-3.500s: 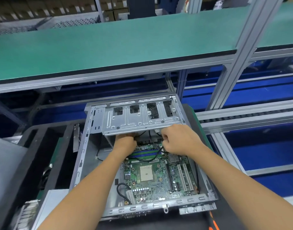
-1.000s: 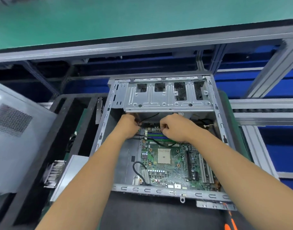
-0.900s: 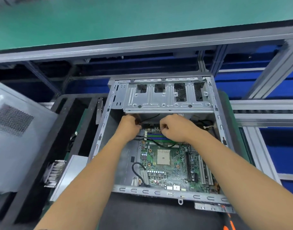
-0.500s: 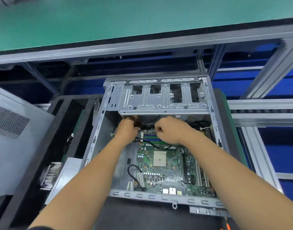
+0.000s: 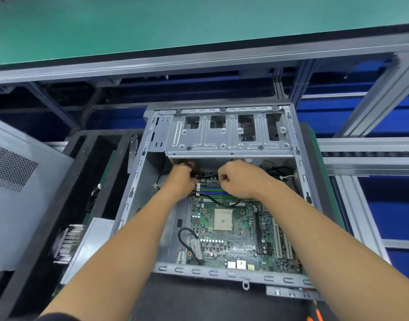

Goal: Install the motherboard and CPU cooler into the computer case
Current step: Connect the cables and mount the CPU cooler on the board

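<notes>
Nearest, the motherboard [image 5: 236, 230] already lies flat in the case [image 5: 231, 275], its socket [image 5: 223, 219] bare: no cooler on it yet. Beyond, under the drive cage [image 5: 229, 133], the left hand [image 5: 181, 179] and right hand [image 5: 239, 179] have curled fingers, apparently pinching a black cable [image 5: 218, 201]. Seemingly a connector is being plugged; next it needs aligning and firm pressing.
</notes>
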A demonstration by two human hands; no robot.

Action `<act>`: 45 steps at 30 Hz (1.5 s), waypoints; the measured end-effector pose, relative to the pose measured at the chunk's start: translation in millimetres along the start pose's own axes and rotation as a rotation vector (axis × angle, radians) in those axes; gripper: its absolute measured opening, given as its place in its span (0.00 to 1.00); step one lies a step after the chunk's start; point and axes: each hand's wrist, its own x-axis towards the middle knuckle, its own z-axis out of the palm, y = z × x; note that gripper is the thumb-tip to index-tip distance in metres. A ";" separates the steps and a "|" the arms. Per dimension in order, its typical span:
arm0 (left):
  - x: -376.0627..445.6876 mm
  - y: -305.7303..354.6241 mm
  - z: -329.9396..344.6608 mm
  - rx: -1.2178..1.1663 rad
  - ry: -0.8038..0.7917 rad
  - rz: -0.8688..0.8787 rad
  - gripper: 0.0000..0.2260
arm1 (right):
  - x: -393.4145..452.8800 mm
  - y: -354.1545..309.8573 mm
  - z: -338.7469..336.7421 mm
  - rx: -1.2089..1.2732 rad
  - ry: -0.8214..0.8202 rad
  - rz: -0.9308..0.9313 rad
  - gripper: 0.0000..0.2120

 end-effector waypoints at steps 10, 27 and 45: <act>1.2 4.0 -4.5 0.108 0.005 0.113 0.09 | 0.1 0.4 -0.4 0.014 -0.008 0.017 0.07; 2.6 1.4 -6.7 0.192 -0.080 0.164 0.11 | 1.5 2.1 1.4 0.029 0.001 0.029 0.07; 3.7 0.2 -7.3 0.281 -0.107 0.238 0.12 | 2.6 4.3 4.0 0.029 0.000 0.037 0.07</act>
